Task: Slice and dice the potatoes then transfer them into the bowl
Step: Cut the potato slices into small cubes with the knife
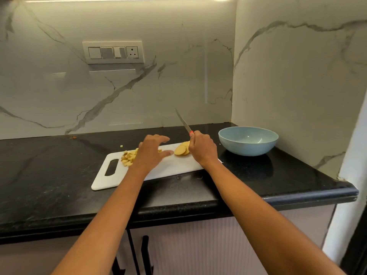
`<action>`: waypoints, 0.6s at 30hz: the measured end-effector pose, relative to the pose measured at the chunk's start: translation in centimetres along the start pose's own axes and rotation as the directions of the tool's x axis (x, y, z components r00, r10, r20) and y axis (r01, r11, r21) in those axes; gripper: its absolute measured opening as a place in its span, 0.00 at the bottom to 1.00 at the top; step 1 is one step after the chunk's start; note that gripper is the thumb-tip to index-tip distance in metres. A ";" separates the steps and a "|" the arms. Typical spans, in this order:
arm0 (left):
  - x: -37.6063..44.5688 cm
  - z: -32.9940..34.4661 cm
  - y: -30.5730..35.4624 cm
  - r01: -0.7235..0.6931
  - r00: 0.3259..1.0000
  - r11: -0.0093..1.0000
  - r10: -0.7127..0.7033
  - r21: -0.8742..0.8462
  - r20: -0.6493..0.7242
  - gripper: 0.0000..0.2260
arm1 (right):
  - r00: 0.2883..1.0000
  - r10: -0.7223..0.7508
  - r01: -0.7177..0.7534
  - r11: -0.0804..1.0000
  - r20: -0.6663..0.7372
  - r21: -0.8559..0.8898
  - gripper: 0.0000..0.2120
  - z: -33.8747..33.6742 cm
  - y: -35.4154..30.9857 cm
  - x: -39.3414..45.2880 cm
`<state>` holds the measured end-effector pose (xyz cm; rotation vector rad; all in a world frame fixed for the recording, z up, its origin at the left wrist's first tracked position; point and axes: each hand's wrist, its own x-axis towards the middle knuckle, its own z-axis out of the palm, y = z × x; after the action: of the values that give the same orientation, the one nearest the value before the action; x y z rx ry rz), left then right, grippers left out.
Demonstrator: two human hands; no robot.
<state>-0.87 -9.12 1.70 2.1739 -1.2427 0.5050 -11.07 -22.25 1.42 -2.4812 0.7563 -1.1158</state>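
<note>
Two bare hands work a white cutting board (174, 167) on a black counter (49, 175): the right hand (202, 148) grips a knife (183, 122), blade raised. The left hand (152, 149), fingers spread, partly hides diced potato (128, 156) beside potato slices (181, 149); a blue bowl (248, 140) sits right.

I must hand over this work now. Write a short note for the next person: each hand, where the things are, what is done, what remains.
Left hand: open, over the cutting board.
Right hand: holds the knife, blade pointing up.
Done: diced potato at the board's left end.
Left: dice the potato slices beside the right hand, then move all into the blue bowl, which looks empty, right of the board.
</note>
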 end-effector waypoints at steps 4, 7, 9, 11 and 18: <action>1.8 1.9 0.9 0.007 0.970 0.994 -0.033 0.109 0.241 0.28 | 0.999 0.024 -0.025 1.000 -0.034 -0.006 0.17 0.3 0.4 0.8; 2.7 2.9 0.7 0.013 0.959 0.999 -0.024 0.040 0.281 0.28 | 1.000 -0.008 0.008 1.000 -0.025 -0.001 0.17 0.5 0.3 0.9; 3.0 3.1 0.3 0.001 0.968 1.000 -0.008 0.028 0.251 0.27 | 0.999 -0.008 0.008 1.000 -0.039 0.015 0.17 0.6 0.4 1.1; 3.0 3.0 0.1 -0.011 0.979 1.000 0.007 0.020 0.203 0.27 | 0.998 -0.002 0.003 1.000 -0.059 0.027 0.17 0.6 0.4 1.2; 2.6 3.0 -0.2 -0.010 0.993 0.994 0.023 -0.110 0.118 0.19 | 0.997 0.023 -0.020 0.999 -0.073 0.038 0.17 0.5 0.5 1.2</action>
<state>0.67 -12.65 0.84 2.1294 -1.3204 0.3101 -10.21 -23.34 1.52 -2.4073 0.7731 -1.2086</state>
